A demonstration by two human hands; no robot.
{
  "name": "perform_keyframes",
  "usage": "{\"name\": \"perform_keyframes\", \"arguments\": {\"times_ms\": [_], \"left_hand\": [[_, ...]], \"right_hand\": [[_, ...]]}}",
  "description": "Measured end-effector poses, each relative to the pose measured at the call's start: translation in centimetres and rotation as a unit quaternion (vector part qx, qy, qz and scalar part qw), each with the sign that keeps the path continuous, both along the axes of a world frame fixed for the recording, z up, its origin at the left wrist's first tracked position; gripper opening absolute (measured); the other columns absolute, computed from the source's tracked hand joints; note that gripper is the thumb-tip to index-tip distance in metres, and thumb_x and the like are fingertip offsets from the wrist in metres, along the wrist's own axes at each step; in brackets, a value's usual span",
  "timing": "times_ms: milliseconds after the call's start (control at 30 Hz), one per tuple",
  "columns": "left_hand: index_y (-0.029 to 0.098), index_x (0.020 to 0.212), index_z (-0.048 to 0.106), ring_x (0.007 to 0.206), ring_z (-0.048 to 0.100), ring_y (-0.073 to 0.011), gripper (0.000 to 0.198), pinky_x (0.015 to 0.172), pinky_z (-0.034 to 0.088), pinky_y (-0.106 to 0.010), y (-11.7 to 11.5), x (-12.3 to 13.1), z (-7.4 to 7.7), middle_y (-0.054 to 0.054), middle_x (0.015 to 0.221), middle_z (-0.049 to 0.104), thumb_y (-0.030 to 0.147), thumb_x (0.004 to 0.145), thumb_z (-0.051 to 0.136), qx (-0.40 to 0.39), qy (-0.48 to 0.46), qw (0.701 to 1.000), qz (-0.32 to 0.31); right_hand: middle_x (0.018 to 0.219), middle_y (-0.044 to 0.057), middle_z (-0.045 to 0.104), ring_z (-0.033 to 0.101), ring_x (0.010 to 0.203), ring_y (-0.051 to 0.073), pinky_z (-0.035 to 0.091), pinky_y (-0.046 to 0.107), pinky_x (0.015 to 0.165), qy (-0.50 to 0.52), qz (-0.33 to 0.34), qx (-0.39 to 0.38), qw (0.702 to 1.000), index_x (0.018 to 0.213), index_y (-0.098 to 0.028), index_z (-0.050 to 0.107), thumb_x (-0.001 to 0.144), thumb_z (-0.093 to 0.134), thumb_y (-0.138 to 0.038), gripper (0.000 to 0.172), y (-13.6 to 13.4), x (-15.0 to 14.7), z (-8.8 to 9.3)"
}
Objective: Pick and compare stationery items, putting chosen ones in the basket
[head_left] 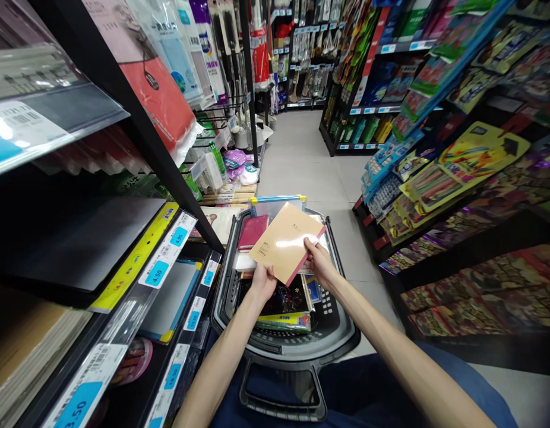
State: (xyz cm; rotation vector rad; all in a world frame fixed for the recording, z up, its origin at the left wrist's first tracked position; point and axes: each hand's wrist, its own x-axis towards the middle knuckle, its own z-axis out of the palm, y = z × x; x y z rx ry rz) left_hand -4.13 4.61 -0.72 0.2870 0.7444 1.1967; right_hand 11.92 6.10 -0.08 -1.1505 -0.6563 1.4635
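A tan notebook (286,241) with a pinkish-red spine is held tilted above a dark shopping basket (221,297). My left hand (262,282) is closed on its lower left edge, thumb on top. On the spine side, my right hand (319,261) pinches the right edge. Beneath, the basket carries a dark red notebook (252,232), a black patterned book (281,300) and a clear-blue folder with yellow corners (277,205). Other stationery lies partly hidden under the tan notebook. The basket's handle (281,410) is folded towards me.
Shelves with price tags (168,255) run close on the left, holding folders and a blue-edged clipboard-like item (172,300). Hanging packets (462,166) crowd the right rack. A grey tiled floor (297,142) leads between them to further shelves.
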Motion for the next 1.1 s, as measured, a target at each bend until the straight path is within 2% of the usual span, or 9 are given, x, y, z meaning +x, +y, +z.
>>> {"name": "perform_keyframes", "arguments": {"times_ms": [133, 267, 533, 667, 800, 900, 1033, 1100], "left_hand": [[0.016, 0.104, 0.061, 0.090, 0.063, -0.0157, 0.070, 0.064, 0.050, -0.021, 0.0, -0.1, -0.4, -0.003, 0.103, 0.069, 0.003, 0.037, 0.043, -0.014, -0.002, 1.000, 0.007], [0.016, 0.102, 0.061, 0.091, 0.063, -0.0157, 0.067, 0.068, 0.050, -0.022, 0.0, -0.1, -0.6, -0.002, 0.100, 0.069, 0.003, 0.039, 0.042, -0.008, -0.001, 1.000, 0.004], [0.015, 0.102, 0.060, 0.087, 0.064, -0.0161, 0.068, 0.065, 0.051, -0.022, -0.2, 0.1, 0.0, -0.002, 0.096, 0.070, 0.001, 0.038, 0.042, -0.029, -0.008, 0.999, 0.019], [0.015, 0.100, 0.063, 0.092, 0.065, -0.0169, 0.062, 0.074, 0.053, -0.024, -0.4, 0.2, 0.4, -0.003, 0.102, 0.071, 0.000, 0.043, 0.045, -0.036, -0.005, 0.999, 0.023], [0.015, 0.100, 0.065, 0.098, 0.065, -0.0191, 0.059, 0.086, 0.052, -0.029, -0.6, 0.6, 0.8, -0.005, 0.108, 0.071, -0.002, 0.044, 0.054, -0.015, 0.000, 0.998, 0.064], [0.015, 0.095, 0.066, 0.095, 0.066, -0.0195, 0.055, 0.087, 0.052, -0.031, -0.7, 0.9, 1.0, -0.004, 0.102, 0.072, -0.001, 0.042, 0.061, 0.001, 0.041, 0.993, 0.112], [0.015, 0.087, 0.068, 0.090, 0.067, -0.0203, 0.047, 0.082, 0.054, -0.031, -0.9, 1.2, 0.8, -0.003, 0.095, 0.073, 0.005, 0.042, 0.068, 0.058, 0.112, 0.977, 0.169], [0.014, 0.079, 0.069, 0.082, 0.068, -0.0209, 0.035, 0.076, 0.056, -0.032, -1.2, 1.2, 0.5, -0.003, 0.086, 0.074, 0.010, 0.045, 0.072, 0.085, 0.172, 0.965, 0.181]], "right_hand": [[0.110, 0.006, 0.069, 0.069, 0.089, 0.021, 0.061, 0.029, 0.070, -0.006, 0.002, 0.003, 1.000, 0.113, -0.022, 0.059, 0.087, 0.067, -0.043, 0.034, 0.0, 0.1, -0.1], [0.111, 0.006, 0.068, 0.069, 0.088, 0.020, 0.061, 0.029, 0.070, -0.006, 0.001, 0.002, 1.000, 0.114, -0.022, 0.059, 0.088, 0.066, -0.042, 0.034, 0.0, 0.1, -0.1], [0.108, 0.006, 0.069, 0.069, 0.086, 0.020, 0.060, 0.025, 0.063, -0.016, -0.009, -0.006, 1.000, 0.112, -0.021, 0.057, 0.086, 0.067, -0.044, 0.036, 0.2, -0.1, -0.1], [0.117, 0.006, 0.065, 0.067, 0.095, 0.022, 0.061, 0.028, 0.065, -0.045, -0.049, 0.009, 0.998, 0.116, -0.024, 0.050, 0.081, 0.071, -0.047, 0.046, 0.3, -0.3, -0.3], [0.129, 0.007, 0.058, 0.063, 0.106, 0.023, 0.061, 0.032, 0.073, -0.094, -0.109, 0.066, 0.987, 0.134, -0.028, 0.037, 0.077, 0.073, -0.046, 0.069, 0.2, -0.6, -0.1], [0.135, 0.009, 0.053, 0.062, 0.107, 0.024, 0.060, 0.032, 0.075, -0.124, -0.139, 0.069, 0.980, 0.141, -0.030, 0.031, 0.073, 0.077, -0.050, 0.085, 0.1, -0.8, 1.1], [0.132, 0.005, 0.057, 0.064, 0.104, 0.022, 0.058, 0.032, 0.078, -0.061, -0.061, 0.061, 0.994, 0.133, -0.034, 0.044, 0.077, 0.072, -0.058, 0.067, -0.4, -1.0, 4.2], [0.131, 0.003, 0.058, 0.063, 0.106, 0.022, 0.057, 0.034, 0.082, -0.036, -0.019, 0.062, 0.997, 0.130, -0.036, 0.048, 0.080, 0.068, -0.061, 0.059, -0.8, -1.1, 6.0]]}}
